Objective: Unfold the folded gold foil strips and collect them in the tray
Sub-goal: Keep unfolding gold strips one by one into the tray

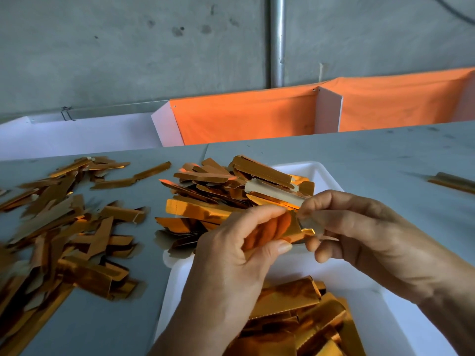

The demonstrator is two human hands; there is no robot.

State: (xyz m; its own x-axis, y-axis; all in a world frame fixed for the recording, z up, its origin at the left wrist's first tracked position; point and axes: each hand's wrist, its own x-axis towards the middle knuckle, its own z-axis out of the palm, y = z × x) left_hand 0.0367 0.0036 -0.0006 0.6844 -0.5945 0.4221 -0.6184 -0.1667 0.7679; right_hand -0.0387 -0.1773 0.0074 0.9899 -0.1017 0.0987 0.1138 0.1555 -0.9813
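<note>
The fingers (262, 217) of the left hand (231, 255) and right hand (359, 227) pinch opposite ends of one folded gold strip (299, 231), its long axis running left-right between them, directly above the white tray (321, 170) on the bench (385, 150).

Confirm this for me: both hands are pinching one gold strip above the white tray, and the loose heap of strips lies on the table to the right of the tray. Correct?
Not quite. The head view shows the loose heap on the table to the left of the white tray, not the right. The rest holds: left hand and right hand pinch one gold strip above it.
</note>
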